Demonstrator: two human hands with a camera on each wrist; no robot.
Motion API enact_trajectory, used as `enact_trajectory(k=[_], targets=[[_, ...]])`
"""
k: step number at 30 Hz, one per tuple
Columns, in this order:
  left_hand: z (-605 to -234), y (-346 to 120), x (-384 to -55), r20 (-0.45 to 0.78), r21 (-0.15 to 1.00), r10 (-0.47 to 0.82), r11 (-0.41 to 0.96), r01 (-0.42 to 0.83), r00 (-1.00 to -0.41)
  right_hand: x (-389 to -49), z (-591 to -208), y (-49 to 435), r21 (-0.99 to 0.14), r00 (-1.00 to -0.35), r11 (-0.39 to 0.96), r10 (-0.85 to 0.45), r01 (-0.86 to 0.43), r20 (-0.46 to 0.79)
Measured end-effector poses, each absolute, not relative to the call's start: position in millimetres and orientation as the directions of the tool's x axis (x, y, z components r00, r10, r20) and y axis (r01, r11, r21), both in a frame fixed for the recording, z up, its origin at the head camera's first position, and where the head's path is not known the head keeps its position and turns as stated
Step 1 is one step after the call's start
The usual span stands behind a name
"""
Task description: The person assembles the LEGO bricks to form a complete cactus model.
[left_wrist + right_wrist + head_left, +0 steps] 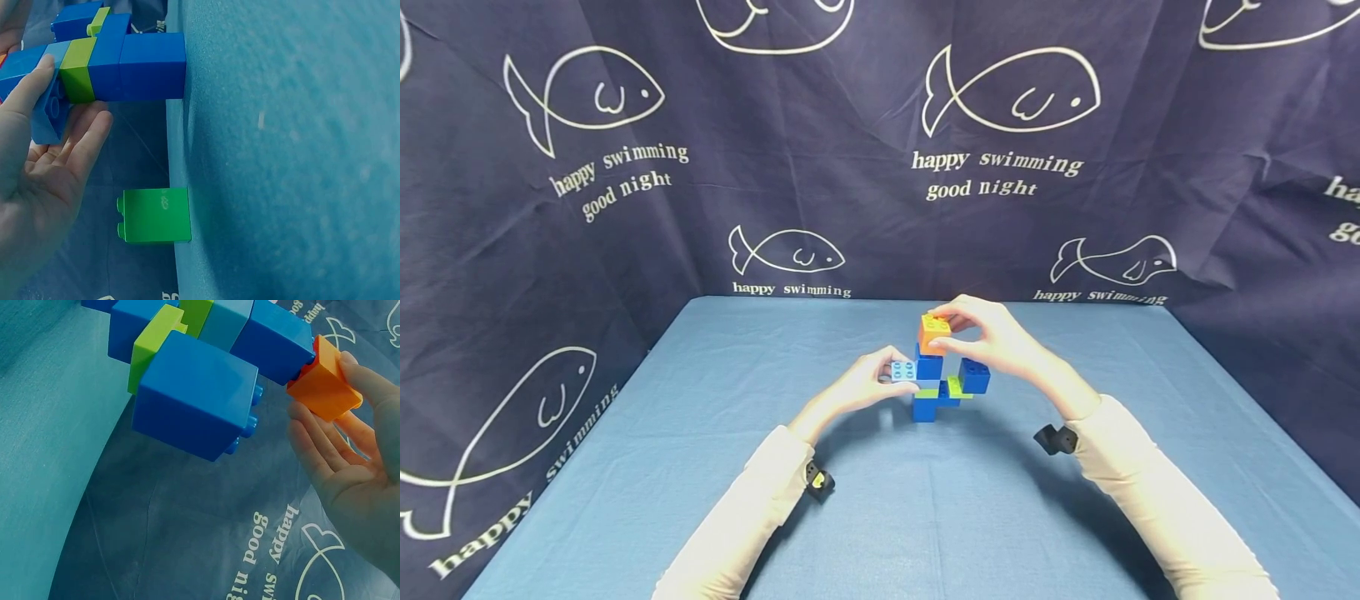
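Note:
A stack of toy building bricks stands upright on the table, with dark blue bricks (924, 409) at its base and lime and light blue layers above. My left hand (867, 382) pinches the light blue brick (903, 371) that juts out from the stack's left side. At the top, my right hand (992, 335) holds an orange brick (935, 333) between thumb and fingers. In the right wrist view the orange brick (326, 380) sits tilted against the upper blue brick (274, 340), some of whose studs still show. A side arm carries a lime piece (153, 347) and a blue brick (194, 394).
A separate green brick (156, 215) stands on the table near my left hand; the head view does not show it. Blue cloth covers the table (880, 517). Dark fabric with fish drawings (880, 150) hangs behind and at both sides.

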State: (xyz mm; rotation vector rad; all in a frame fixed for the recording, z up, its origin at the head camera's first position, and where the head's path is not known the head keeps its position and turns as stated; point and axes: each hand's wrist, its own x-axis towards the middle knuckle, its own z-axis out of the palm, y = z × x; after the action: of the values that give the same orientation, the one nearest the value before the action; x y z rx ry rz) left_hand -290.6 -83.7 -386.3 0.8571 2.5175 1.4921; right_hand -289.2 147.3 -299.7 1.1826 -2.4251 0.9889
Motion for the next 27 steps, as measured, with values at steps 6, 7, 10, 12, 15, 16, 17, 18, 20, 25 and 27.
enact_trajectory(k=[6, 7, 10, 12, 15, 16, 17, 18, 20, 25, 27], targets=[[-382.3, -84.3, -287.4, 0.193, 0.824, 0.504, 0.382, 0.418, -0.842, -288.5, -301.7, 146.1, -0.457, -0.627, 0.432, -0.59, -0.777, 0.508], [-386.7, -84.4, -290.5, 0.195, 0.824, 0.501, 0.382, 0.417, -0.843, -288.5, -302.4, 146.0, -0.458, -0.63, 0.435, -0.588, -0.775, 0.508], [-395.5, -84.9, -296.7, 0.2, 0.828, 0.493, 0.378, 0.415, -0.847, -288.6, -303.3, 145.9, -0.461, -0.636, 0.442, -0.583, -0.77, 0.505], [-396.2, -85.3, -297.1, 0.204, 0.83, 0.492, 0.372, 0.416, -0.846, -288.4, -303.0, 145.7, -0.463, -0.638, 0.442, -0.582, -0.768, 0.503], [-396.1, -85.6, -297.8, 0.207, 0.834, 0.496, 0.361, 0.418, -0.843, -288.2, -302.0, 145.2, -0.463, -0.633, 0.434, -0.585, -0.773, 0.508], [-396.0, -85.7, -298.0, 0.21, 0.834, 0.497, 0.359, 0.42, -0.842, -288.1, -301.7, 145.1, -0.463, -0.631, 0.432, -0.585, -0.774, 0.509], [-395.9, -85.6, -298.2, 0.213, 0.833, 0.499, 0.357, 0.423, -0.84, -288.1, -301.3, 144.9, -0.463, -0.63, 0.43, -0.585, -0.775, 0.511], [-395.9, -85.5, -298.5, 0.216, 0.831, 0.5, 0.356, 0.426, -0.839, -288.1, -301.1, 144.7, -0.463, -0.628, 0.428, -0.585, -0.776, 0.513], [-396.0, -85.1, -298.8, 0.223, 0.828, 0.502, 0.355, 0.434, -0.836, -288.1, -300.8, 144.5, -0.461, -0.627, 0.428, -0.586, -0.777, 0.513], [-395.7, -84.6, -298.3, 0.221, 0.828, 0.505, 0.355, 0.434, -0.834, -288.1, -300.6, 145.1, -0.456, -0.628, 0.434, -0.586, -0.777, 0.512], [-395.8, -84.6, -298.1, 0.217, 0.83, 0.506, 0.354, 0.431, -0.834, -287.9, -300.4, 145.3, -0.457, -0.632, 0.438, -0.584, -0.774, 0.51]])
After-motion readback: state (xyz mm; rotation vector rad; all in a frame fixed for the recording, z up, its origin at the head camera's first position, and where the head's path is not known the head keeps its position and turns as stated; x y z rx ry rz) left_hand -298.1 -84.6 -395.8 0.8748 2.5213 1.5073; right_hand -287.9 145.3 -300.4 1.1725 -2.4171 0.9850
